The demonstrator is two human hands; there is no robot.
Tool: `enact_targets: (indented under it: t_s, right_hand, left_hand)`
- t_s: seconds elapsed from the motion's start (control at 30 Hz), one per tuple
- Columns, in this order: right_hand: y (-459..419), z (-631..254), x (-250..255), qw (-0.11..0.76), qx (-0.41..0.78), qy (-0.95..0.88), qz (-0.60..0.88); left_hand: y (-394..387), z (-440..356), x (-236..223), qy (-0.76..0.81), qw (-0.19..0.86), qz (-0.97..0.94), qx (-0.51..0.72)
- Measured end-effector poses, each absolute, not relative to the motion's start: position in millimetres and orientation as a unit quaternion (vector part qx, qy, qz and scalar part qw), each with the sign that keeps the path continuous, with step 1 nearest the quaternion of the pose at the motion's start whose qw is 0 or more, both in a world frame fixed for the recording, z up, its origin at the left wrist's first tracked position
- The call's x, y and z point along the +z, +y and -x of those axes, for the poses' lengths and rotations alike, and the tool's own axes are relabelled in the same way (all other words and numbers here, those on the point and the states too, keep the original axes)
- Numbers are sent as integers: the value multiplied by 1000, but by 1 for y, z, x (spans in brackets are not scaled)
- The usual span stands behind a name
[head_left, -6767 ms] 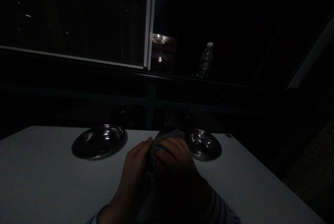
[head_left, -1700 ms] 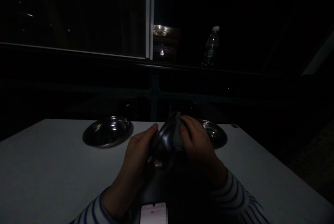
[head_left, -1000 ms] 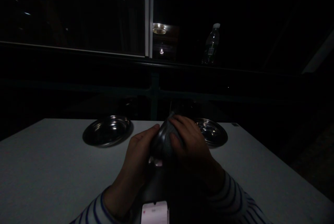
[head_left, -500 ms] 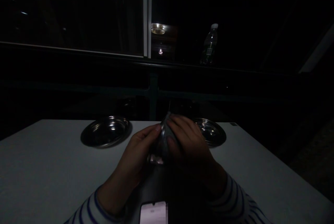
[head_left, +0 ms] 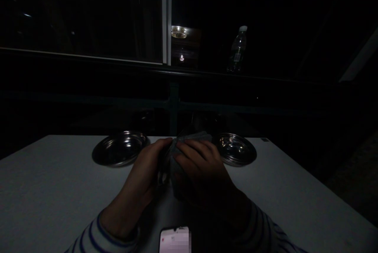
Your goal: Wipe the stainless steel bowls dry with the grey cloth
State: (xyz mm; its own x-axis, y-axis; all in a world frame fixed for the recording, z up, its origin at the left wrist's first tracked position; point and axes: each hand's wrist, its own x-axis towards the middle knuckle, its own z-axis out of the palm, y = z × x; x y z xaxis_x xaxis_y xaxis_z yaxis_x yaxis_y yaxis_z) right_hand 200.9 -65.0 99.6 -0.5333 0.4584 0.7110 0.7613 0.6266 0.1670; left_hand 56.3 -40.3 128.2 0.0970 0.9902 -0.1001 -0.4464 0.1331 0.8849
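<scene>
My left hand (head_left: 141,176) is closed on the side of a shiny metal dish (head_left: 163,175), its thumb on the upper edge. The dish is tilted up above the table, and its exact shape is lost in the dark. A grey cloth (head_left: 175,166) lies against the dish under my right hand (head_left: 203,166), whose bent fingers press it there. One cloth corner sticks out beyond the knuckles. To the left rests a metal plate (head_left: 118,151); on the right sits a metal plate or stack of plates (head_left: 238,151).
A lit phone (head_left: 171,241) lies on the white table (head_left: 59,190) close to me. Behind the table's far edge are a dark rail (head_left: 174,103) and a window frame (head_left: 167,17). A clear bottle (head_left: 237,50) stands on the ledge.
My right hand and the cloth have shifted left across the dish, and the cloth now spreads out wider. My left hand has moved slightly left, with the dish turned in its grip.
</scene>
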Motion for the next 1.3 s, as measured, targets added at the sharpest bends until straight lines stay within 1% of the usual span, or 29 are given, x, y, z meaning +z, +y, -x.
enact_targets:
  t_s: [0.13, 0.23, 0.37, 0.47, 0.57, 0.7, 0.8, 0.97, 1.17, 1.23, 1.3]
  right_hand:
    - [-66, -198, 98, 315, -234, -850, 352]
    - [-63, -200, 100, 354, -225, -827, 374]
    - [-53, -215, 105, 424, -153, -772, 448]
    - [-49, -223, 107, 448, -119, -744, 482]
    - [-52, -217, 105, 437, -158, -757, 460]
    - [-61, -196, 95, 366, -226, -818, 381]
    - [-65, -187, 90, 343, -233, -842, 345]
    - [-59, -199, 97, 382, -225, -801, 404]
    - [-46, -225, 105, 437, -103, -741, 499]
    - [-46, -226, 106, 444, -108, -741, 492]
    - [-49, -222, 106, 437, -139, -758, 465]
  left_hand:
    - [-40, -57, 127, 425, 610, -366, 560]
    - [-41, -59, 126, 443, 595, -373, 558]
    - [-44, -62, 125, 442, 603, -379, 546]
    - [-47, -63, 124, 432, 616, -384, 535]
    - [-48, -64, 123, 420, 619, -364, 555]
    - [-43, -63, 120, 406, 627, -326, 579]
    - [-40, -63, 118, 401, 631, -311, 586]
    - [-43, -65, 119, 410, 624, -339, 573]
    - [-52, -68, 123, 409, 622, -410, 527]
    - [-52, -68, 124, 410, 622, -408, 528]
    - [-50, -68, 124, 409, 627, -383, 541]
